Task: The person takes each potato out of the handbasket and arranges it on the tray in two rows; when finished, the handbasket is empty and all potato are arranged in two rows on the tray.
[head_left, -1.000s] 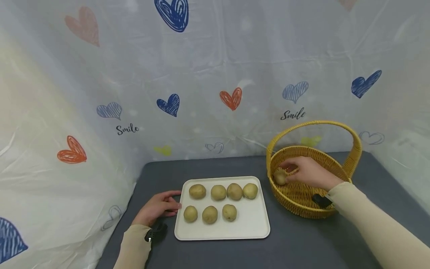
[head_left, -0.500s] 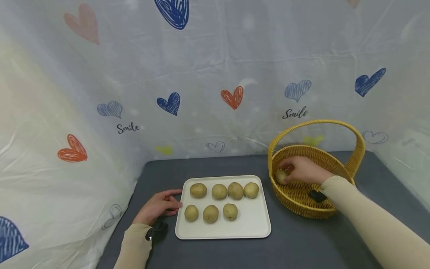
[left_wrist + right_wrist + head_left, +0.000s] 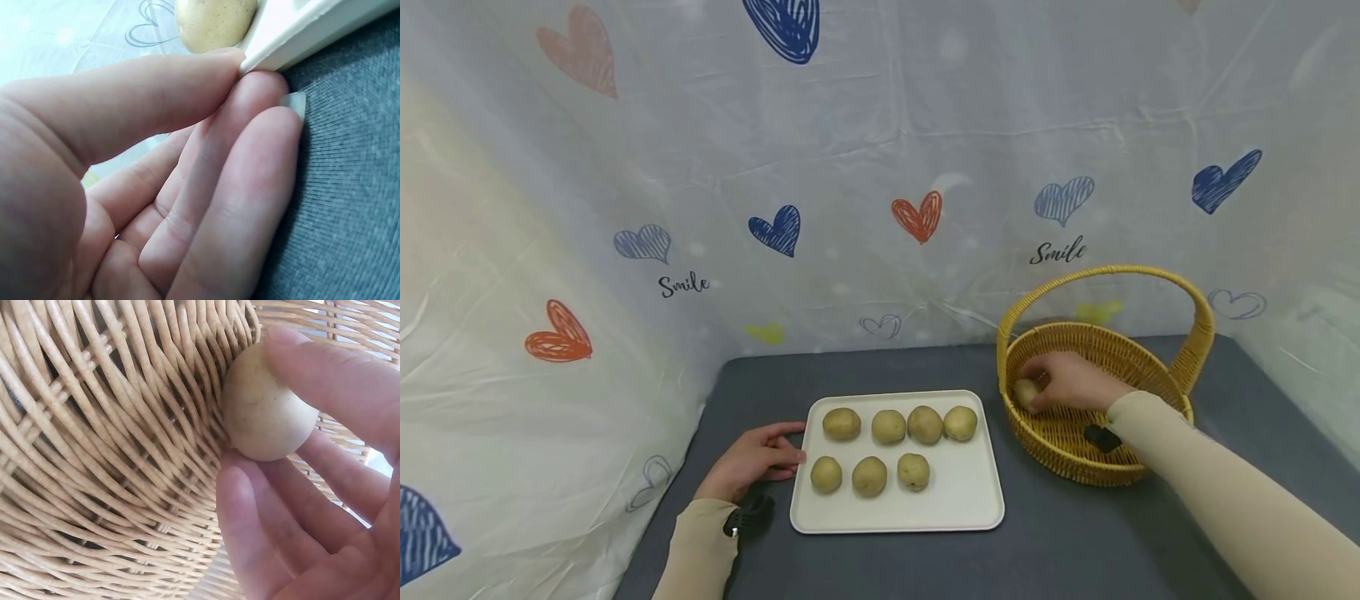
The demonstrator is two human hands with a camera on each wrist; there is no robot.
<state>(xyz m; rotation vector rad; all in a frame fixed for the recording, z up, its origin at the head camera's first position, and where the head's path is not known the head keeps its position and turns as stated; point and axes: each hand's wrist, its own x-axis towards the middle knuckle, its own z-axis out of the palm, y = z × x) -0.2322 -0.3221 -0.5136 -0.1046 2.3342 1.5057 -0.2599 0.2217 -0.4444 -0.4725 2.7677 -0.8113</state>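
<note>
Inside the yellow wicker basket (image 3: 1078,475) at the right, my right hand (image 3: 1075,382) holds a small potato (image 3: 1025,392) near the left wall. The right wrist view shows the thumb and fingers around this potato (image 3: 265,406), which lies against the woven wickerwork (image 3: 125,437). At the left, my left hand (image 3: 748,460) pinches the edge of a white tray (image 3: 955,500). The left wrist view has the thumb on top of the tray rim (image 3: 294,40) and fingertips at its underside. Several potatoes (image 3: 869,477) sit on the tray in two rows.
The basket's tall handle (image 3: 1105,271) arches over my right hand. Tray and basket stand apart on a dark grey tabletop (image 3: 910,567). A pale curtain (image 3: 850,150) with printed hearts hangs behind and at the sides.
My right hand has closed in around the potato in the basket, and its forearm has shifted slightly left. The left hand and the tray stay as they were.
</note>
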